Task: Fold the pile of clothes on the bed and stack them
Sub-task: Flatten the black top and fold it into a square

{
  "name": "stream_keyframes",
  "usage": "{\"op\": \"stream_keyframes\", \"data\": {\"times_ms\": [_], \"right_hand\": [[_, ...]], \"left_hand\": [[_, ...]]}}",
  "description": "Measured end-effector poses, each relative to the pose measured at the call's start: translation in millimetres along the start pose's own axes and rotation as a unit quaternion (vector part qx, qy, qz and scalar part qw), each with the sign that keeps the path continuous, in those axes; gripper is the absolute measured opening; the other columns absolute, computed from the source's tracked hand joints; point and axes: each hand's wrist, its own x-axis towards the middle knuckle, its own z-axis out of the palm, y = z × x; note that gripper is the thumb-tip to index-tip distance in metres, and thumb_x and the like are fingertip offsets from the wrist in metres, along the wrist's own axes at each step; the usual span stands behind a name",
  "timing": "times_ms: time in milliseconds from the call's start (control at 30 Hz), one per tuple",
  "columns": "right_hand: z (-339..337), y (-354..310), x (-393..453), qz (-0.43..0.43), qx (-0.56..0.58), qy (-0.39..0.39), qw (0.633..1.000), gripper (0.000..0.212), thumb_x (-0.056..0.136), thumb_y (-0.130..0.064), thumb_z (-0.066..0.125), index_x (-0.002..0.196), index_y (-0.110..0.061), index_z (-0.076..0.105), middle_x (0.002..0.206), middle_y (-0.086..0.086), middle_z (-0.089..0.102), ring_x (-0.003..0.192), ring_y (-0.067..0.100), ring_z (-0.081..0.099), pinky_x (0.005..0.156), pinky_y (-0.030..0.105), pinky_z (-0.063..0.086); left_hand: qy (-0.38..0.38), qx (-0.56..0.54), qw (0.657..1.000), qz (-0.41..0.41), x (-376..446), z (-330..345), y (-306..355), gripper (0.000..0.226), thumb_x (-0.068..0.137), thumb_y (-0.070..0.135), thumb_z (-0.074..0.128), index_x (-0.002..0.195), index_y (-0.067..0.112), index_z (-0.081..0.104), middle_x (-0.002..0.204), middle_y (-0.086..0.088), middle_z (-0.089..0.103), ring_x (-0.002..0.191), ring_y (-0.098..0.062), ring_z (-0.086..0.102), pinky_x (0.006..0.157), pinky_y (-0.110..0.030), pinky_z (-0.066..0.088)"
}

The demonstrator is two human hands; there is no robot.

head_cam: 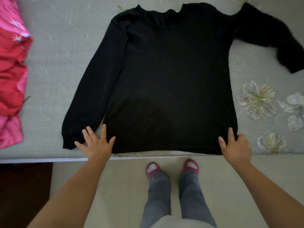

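Observation:
A black long-sleeved sweater [164,76] lies spread flat on the grey bed [65,46], hem toward me and collar at the far side. Its left sleeve runs straight down beside the body; its right sleeve bends out to the far right. My left hand [96,143] rests flat with spread fingers on the hem's left corner, next to the left cuff. My right hand [235,145] rests on the hem's right corner with its fingers straight.
A pink and red cloth [11,71] lies bunched along the bed's left edge. Flower prints [258,99] mark the cover at the right. The bed's near edge [148,156] runs just below my hands; my feet in pink slippers [153,168] stand on the pale floor.

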Motion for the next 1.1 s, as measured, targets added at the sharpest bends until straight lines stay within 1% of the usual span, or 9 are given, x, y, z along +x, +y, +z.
{"op": "stream_keyframes", "data": {"times_ms": [100,200,300,467,600,800,933,1033,1100], "right_hand": [[-3,7,-1,-0.002,-0.004,0.014,1.000,0.054,0.093,-0.042,0.041,0.139,-0.012,0.039,0.122,0.029,0.043,0.111,0.043,0.041,0.091,0.049,0.035],[-12,18,5,-0.031,0.071,0.076,0.994,0.063,0.084,-0.048,0.033,0.110,-0.001,0.066,0.110,0.035,0.053,0.101,0.051,0.048,0.083,0.054,0.041],[-32,35,34,-0.037,0.119,0.090,0.988,0.054,0.086,-0.040,0.045,0.099,0.006,0.068,0.106,0.035,0.056,0.101,0.052,0.050,0.086,0.054,0.042],[-85,76,119,0.009,0.210,0.108,0.972,0.060,0.087,-0.044,0.042,0.119,0.005,0.056,0.119,0.031,0.053,0.114,0.042,0.046,0.098,0.043,0.034],[-131,118,210,0.042,0.300,0.121,0.945,0.045,0.094,-0.031,0.048,0.129,-0.002,0.050,0.131,0.027,0.045,0.121,0.037,0.042,0.103,0.036,0.030],[-157,145,340,0.146,0.353,0.083,0.920,0.079,0.090,-0.050,0.045,0.148,-0.013,0.006,0.150,0.022,0.013,0.139,0.035,0.014,0.110,0.046,0.019],[-147,139,390,0.172,0.326,0.069,0.927,0.078,0.091,-0.051,0.041,0.145,-0.004,0.013,0.141,0.026,0.033,0.129,0.040,0.033,0.101,0.049,0.031],[-145,161,402,0.102,0.278,0.086,0.951,0.066,0.092,-0.050,0.040,0.130,0.003,0.033,0.116,0.027,0.055,0.103,0.040,0.054,0.074,0.040,0.039],[-153,196,406,0.064,0.231,0.086,0.967,0.065,0.091,-0.052,0.040,0.128,0.002,0.037,0.110,0.028,0.057,0.097,0.040,0.056,0.069,0.038,0.038]], "left_hand": [[-0.022,0.024,0.999,0.002,-4,-12,3,0.061,0.094,0.055,0.010,0.145,0.029,-0.013,0.153,-0.019,-0.013,0.141,-0.035,-0.013,0.110,-0.058,0.005],[0.005,0.031,0.999,0.031,-12,-30,18,0.058,0.098,0.045,0.016,0.148,0.019,0.000,0.154,-0.017,-0.009,0.141,-0.035,-0.011,0.111,-0.055,0.005],[0.046,0.001,0.995,0.091,-23,-50,58,0.055,0.099,0.038,0.023,0.148,0.018,0.008,0.155,-0.015,-0.006,0.142,-0.032,-0.008,0.113,-0.049,0.005],[0.073,-0.063,0.968,0.232,-35,-96,174,0.056,0.099,0.039,0.027,0.148,0.019,0.008,0.155,-0.011,-0.008,0.142,-0.026,-0.011,0.115,-0.041,0.005],[0.087,-0.097,0.951,0.281,-36,-131,273,0.057,0.098,0.039,0.031,0.147,0.021,0.008,0.155,-0.008,-0.007,0.142,-0.023,-0.011,0.115,-0.039,0.003],[0.126,-0.185,0.932,0.285,-19,-159,390,0.056,0.096,0.034,0.039,0.145,0.014,0.021,0.154,-0.011,0.011,0.143,-0.023,0.002,0.114,-0.035,0.009],[0.181,-0.222,0.915,0.283,4,-176,444,0.069,0.087,0.048,0.023,0.139,0.003,0.035,0.146,-0.019,0.032,0.139,-0.032,0.022,0.110,-0.039,0.016],[0.198,-0.229,0.913,0.275,18,-195,470,0.078,0.083,0.052,0.014,0.140,0.002,0.031,0.147,-0.018,0.030,0.140,-0.030,0.020,0.110,-0.034,0.010],[0.210,-0.227,0.909,0.280,24,-208,486,0.077,0.084,0.051,0.014,0.140,0.001,0.031,0.146,-0.018,0.031,0.139,-0.031,0.021,0.110,-0.033,0.011]]}}
